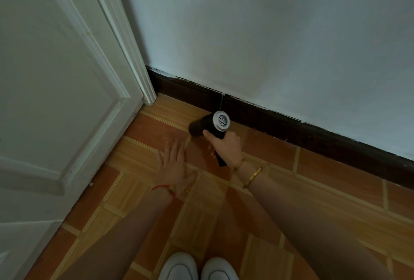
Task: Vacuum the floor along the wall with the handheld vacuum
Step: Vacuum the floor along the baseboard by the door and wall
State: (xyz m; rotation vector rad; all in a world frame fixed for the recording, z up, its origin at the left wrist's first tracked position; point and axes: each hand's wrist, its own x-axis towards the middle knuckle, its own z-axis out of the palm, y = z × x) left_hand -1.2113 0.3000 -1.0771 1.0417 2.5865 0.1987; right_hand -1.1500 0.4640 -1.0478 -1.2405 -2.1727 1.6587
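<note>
Here, a black handheld vacuum point(208, 125) is held low at the foot of the pale matte wall point(268, 33).
The right hand point(226, 147) curls round its dark grip. The round silver cap with a slotted grille faces up, and the blurred barrel end sits near the dark skirting board point(291, 128). The left hand point(173, 163) is spread, fingers straight, above the glossy orange floor point(324, 181) of wood-patterned squares; contact cannot be told. A white panelled door point(44, 78) stands left, and rounded white shoes point(179, 266) show below.
</note>
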